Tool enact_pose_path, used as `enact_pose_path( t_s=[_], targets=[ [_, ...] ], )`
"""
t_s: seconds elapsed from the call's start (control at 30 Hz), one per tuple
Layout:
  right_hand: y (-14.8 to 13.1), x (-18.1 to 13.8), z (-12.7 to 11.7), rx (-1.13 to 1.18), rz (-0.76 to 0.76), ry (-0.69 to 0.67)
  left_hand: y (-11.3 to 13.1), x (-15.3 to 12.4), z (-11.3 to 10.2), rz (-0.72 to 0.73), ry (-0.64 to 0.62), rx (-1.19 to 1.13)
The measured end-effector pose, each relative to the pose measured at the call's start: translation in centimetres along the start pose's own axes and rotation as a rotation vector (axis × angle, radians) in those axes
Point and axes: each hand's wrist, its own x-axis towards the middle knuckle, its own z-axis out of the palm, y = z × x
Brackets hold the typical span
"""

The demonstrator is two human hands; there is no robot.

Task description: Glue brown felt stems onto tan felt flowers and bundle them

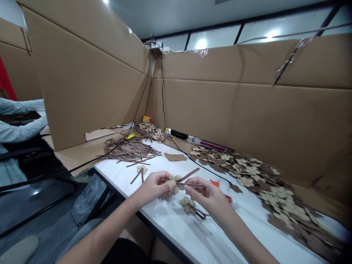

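Observation:
My left hand [157,184] is closed in a pinch on a tan flower-shaped cutout [176,182] held just above the white table [192,234]. A thin brown strip [190,185] runs from the flower to my right hand [206,193], whose fingers pinch it. Another brown strip [190,173] sticks up behind the flower. A finished flower with a stem [189,205] lies on the table under my right hand. One more flower with strips [141,170] lies further left.
A bundle of brown strips [129,149] lies at the back left. Heaps of flower cutouts [264,183] spread along the right and at the far corner [151,132]. Orange-handled scissors [220,187] lie behind my right hand. Cardboard walls [247,106] enclose the desk. Another person's sleeve [19,128] shows at left.

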Motion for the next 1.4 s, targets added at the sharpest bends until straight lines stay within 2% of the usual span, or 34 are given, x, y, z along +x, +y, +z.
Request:
enact_pose_path(
  t_s=[0.27,0.63,0.97,1.4],
  targets=[
    [0.4,-0.5,1.1,0.085,0.002,0.016,-0.2,0.0,0.0,-0.024,0.007,0.022],
    [0.3,-0.7,1.2,0.003,-0.043,0.072,-0.4,-0.1,-0.1,-0.007,-0.046,-0.002],
    [0.5,-0.4,1.3,0.043,-0.07,0.089,0.0,-0.2,0.4,-0.016,-0.001,-0.041],
    [0.4,-0.5,1.1,0.068,-0.045,0.128,0.0,-0.2,0.3,-0.032,0.021,0.042]
  ],
)
